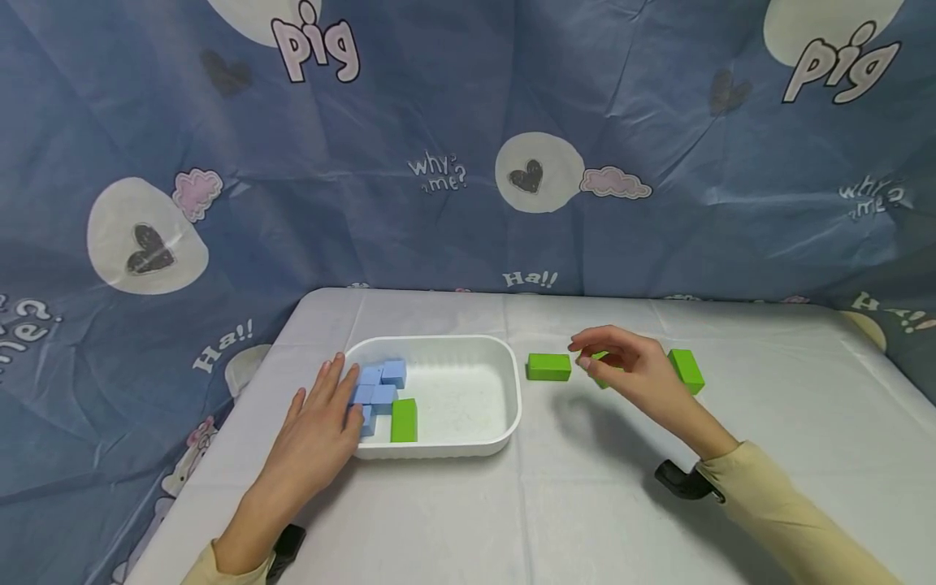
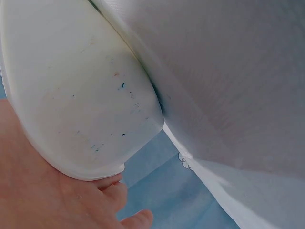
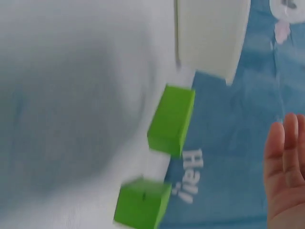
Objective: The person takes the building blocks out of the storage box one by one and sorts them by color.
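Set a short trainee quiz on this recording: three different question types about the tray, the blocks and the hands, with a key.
1. Multiple choice. What colour is the block just to the right of the blue blocks in the tray, in the head view? A) red B) green C) yellow

2. True or false. The left grip is at the tray's end nearest the loose green blocks.

3. Fill in. In the head view, the middle loose green block is partly hidden by the ____.

Key: 1) B. 2) False; the left grip is at the opposite end. 3) right grip.
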Tool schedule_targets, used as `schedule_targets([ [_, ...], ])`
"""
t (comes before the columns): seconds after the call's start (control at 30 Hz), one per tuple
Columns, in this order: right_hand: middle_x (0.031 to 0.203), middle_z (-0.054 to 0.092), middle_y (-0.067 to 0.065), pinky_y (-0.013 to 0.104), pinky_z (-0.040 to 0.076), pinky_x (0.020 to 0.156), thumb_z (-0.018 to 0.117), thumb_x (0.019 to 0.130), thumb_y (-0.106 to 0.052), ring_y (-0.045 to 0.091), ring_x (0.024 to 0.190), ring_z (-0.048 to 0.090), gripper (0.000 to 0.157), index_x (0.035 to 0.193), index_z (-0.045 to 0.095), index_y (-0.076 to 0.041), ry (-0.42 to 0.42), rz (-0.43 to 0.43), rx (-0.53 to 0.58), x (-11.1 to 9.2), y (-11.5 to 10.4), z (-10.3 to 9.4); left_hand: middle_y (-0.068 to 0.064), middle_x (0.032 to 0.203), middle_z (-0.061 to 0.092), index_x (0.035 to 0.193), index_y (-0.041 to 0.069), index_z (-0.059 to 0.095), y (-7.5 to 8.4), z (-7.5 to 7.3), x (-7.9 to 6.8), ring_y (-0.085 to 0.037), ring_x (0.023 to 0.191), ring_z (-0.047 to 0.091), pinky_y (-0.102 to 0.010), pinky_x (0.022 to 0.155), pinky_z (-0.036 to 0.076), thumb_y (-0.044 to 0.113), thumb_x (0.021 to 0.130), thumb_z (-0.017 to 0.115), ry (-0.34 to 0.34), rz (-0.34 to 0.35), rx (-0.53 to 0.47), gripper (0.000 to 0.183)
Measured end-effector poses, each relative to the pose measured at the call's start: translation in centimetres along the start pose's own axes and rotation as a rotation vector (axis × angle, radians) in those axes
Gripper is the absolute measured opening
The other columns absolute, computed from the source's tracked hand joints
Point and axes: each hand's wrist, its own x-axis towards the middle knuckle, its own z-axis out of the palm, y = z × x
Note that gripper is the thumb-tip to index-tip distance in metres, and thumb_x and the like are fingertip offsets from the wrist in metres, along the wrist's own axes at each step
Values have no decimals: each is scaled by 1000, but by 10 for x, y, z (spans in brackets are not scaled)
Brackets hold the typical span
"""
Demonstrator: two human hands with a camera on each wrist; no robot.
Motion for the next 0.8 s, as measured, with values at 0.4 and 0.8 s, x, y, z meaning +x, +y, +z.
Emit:
schedule_targets([
  [0.4, 113, 67, 11, 37, 53, 86, 64, 92, 3, 27, 98, 63, 24, 116, 67, -1, -105, 5, 23, 14, -34, 51, -19, 162, 15, 152, 0, 32, 0, -2, 1, -35, 149, 10, -63, 112, 11, 23, 102, 42, -2, 8, 5, 56],
  [0.8, 113, 65, 3, 35, 52, 87, 60, 94, 3, 27, 102, 62, 27, 119, 65, -4, -200, -31, 89, 25, -25, 86, -19, 162, 14, 152, 0, 33, -1, -1, 0, -35, 149, 10, -64, 112, 11, 24, 102, 42, -2, 8, 5, 56],
])
